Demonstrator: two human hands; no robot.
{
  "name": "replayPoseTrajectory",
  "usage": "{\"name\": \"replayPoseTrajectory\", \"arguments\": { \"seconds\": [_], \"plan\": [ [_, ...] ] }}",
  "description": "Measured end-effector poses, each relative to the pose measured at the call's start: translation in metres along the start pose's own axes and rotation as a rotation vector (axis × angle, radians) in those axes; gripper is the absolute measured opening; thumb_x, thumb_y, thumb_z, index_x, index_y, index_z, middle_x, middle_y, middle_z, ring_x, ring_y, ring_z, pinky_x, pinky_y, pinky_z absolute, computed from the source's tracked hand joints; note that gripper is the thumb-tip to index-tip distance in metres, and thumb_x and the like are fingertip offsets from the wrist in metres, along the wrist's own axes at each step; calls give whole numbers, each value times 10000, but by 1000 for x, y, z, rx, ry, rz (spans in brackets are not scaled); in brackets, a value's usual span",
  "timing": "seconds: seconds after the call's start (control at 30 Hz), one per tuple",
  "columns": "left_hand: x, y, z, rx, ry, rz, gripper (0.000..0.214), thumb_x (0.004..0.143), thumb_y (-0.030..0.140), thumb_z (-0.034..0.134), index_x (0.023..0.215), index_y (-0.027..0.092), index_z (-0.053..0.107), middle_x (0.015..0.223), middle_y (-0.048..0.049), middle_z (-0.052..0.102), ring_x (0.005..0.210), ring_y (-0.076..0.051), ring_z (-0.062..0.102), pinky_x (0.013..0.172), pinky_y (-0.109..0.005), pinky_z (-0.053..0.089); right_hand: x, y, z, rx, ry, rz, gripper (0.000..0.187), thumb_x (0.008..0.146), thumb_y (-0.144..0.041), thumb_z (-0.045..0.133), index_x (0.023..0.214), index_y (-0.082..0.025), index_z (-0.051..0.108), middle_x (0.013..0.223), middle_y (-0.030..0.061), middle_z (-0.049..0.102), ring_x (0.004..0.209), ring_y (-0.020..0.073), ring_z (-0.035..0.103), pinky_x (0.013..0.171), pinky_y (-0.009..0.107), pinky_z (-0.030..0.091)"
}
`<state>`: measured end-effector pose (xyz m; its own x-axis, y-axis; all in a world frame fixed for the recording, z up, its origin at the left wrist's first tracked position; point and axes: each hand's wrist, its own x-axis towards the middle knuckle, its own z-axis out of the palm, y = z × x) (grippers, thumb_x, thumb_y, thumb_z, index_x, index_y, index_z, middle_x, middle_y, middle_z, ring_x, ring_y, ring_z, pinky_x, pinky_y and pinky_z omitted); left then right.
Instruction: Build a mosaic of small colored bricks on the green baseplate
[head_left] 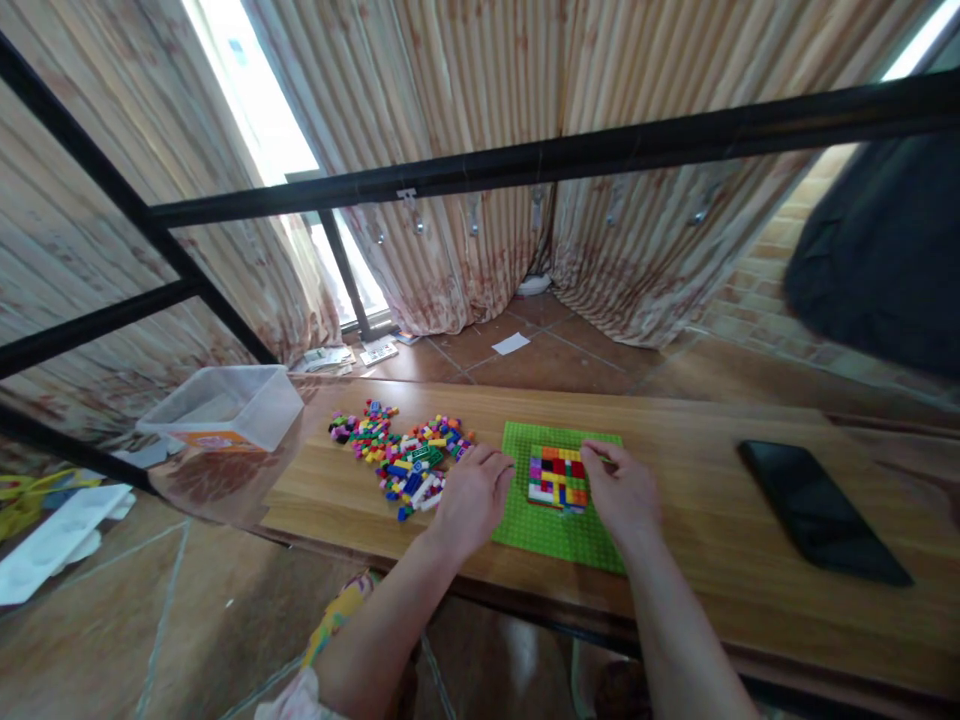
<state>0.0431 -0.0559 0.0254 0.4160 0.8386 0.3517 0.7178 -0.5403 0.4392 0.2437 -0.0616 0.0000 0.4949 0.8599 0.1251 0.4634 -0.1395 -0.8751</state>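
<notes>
A green studded baseplate [517, 537] lies on the wooden table, bearing a block of multicoloured toy bricks [557, 478] in red, yellow, white, blue, orange and purple. My right hand [621, 492] is at the right edge of this block, its thumb and forefinger bent together near the upper right corner. Whatever is between those fingertips is too small to make out. Over the plate's left edge, beside the loose brick pile [416, 460], my left hand [474, 497] has its fingers curled in and pressed together. The back of the hand hides what they may hold.
A clear plastic box [270, 405] stands at the table's left end. A black smartphone [823, 510] lies to the right on the wooden table [705, 480]. A black metal bar [480, 172] crosses beyond the table, with curtains [465, 90] behind it.
</notes>
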Motion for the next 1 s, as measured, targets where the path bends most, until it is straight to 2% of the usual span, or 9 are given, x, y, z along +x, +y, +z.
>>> {"name": "replayPoseTrajectory", "arguments": {
  "seconds": [0.13,0.3,0.57,0.83,1.0],
  "plan": [
    [22,12,14,21,-96,6,276,946,264,421,955,204,691,922,-48,661,867,-159,597,815,-289,483,1,2,0,12,1,-7,415,767,-463,516,932,-154,738,879,118,736,763,236,653,733,361,483],
    [35,11,22,-56,-108,-16,279,935,258,449,894,217,722,844,-27,675,806,-142,603,750,-252,469,2,1,1,25,-17,18,437,781,-457,498,986,-141,721,930,125,730,794,237,653,752,366,481],
    [38,12,31,-29,-140,-17,282,931,272,453,911,227,730,848,-25,691,808,-147,617,744,-249,471,1,-2,2,43,-9,0,415,783,-442,494,977,-154,722,948,114,728,794,223,652,780,364,487],
    [38,19,27,54,-158,-2,306,944,282,418,958,238,720,893,-25,706,813,-159,634,730,-259,484,-1,-5,2,21,-16,-19,405,789,-427,486,971,-153,722,931,112,725,771,211,648,759,348,488],
    [39,21,28,30,-159,1,297,942,274,428,999,240,717,929,-22,720,831,-151,644,763,-250,492,-1,-6,2,16,-32,-9,406,790,-420,482,980,-148,717,949,115,720,797,215,648,779,351,482]
  ]
}}
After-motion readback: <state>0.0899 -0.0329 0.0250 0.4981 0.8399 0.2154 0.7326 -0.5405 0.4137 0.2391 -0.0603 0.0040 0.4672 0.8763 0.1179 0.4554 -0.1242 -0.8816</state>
